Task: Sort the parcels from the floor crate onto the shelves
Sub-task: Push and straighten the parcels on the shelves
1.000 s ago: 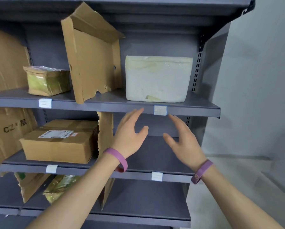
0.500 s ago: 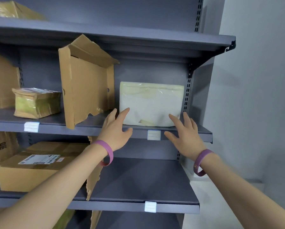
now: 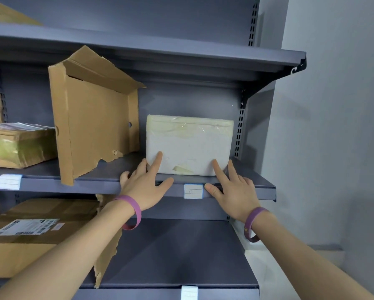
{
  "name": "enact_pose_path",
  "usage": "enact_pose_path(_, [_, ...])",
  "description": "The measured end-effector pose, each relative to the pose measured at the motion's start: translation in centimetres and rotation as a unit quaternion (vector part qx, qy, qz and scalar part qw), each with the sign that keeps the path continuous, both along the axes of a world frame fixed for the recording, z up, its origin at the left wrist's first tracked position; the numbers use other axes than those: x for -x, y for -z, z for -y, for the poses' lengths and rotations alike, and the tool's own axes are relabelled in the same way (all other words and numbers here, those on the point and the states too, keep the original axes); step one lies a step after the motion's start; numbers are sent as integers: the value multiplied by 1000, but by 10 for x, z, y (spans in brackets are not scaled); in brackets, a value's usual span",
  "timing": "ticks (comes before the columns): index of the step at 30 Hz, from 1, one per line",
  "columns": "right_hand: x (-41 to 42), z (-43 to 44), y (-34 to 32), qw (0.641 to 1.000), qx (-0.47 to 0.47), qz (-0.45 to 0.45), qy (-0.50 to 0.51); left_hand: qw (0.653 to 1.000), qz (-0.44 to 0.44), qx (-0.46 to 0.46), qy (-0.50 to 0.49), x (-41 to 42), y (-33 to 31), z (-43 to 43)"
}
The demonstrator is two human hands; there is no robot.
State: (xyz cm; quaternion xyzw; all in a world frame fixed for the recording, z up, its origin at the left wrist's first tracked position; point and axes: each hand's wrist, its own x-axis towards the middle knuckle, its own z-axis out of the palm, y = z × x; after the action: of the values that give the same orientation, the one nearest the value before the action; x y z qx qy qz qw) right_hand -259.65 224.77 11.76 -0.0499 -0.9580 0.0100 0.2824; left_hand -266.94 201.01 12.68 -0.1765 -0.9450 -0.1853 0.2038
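Both of your hands have straight, open fingers and grip nothing | left hand (image 3: 144,187) touches white parcel (image 3: 190,144) at its lower left front | right hand (image 3: 235,191) touches its lower right front | parcel stands on grey shelf (image 3: 257,184), right of cardboard divider (image 3: 95,126).

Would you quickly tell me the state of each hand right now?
Left hand: open, straight fingers touching the front of the white wrapped parcel.
Right hand: open, index finger touching the same parcel.
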Motion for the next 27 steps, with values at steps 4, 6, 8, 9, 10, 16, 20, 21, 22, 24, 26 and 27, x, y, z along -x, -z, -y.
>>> enact_pose_path(4, [4, 0, 5, 1000, -7, -24, 3, 999, -42, -11, -11, 4, 8, -2])
enact_pose_path(6, [5, 0, 5, 1000, 1, -27, 1, 998, -52, -15, -12, 5, 10, -3])
enact_pose_path(8, [5, 0, 6, 1000, 6, -29, -1, 998, -63, -13, -15, 6, 11, -3])
enact_pose_path(9, [5, -1, 6, 999, 9, -30, -4, 997, -68, -13, -16, 5, 12, -3])
enact_pose_path(10, [5, -1, 6, 999, 14, -31, -9, 997, -72, -12, -17, 5, 12, -3])
enact_pose_path(16, [-8, -5, 0, 991, 97, -48, -80, 998, -42, -47, 0, -11, 7, -1])
enact_pose_path(20, [-23, 4, 3, 971, 148, -117, -144, 989, -19, -134, 56, -43, 15, 12])
enact_pose_path(21, [-26, 10, 4, 970, 142, -124, -156, 989, -24, -133, 55, -53, 18, 16])
enact_pose_path(22, [-28, 17, 5, 969, 132, -124, -168, 990, -26, -126, 55, -62, 20, 19])
enact_pose_path(24, [-33, 33, 7, 966, 126, -110, -195, 991, -24, -117, 60, -78, 22, 25])
enact_pose_path(26, [-38, 52, 7, 960, 138, -100, -223, 990, -27, -118, 74, -92, 21, 35])
enact_pose_path(27, [-40, 62, 7, 957, 140, -98, -235, 988, -29, -123, 86, -99, 18, 41])
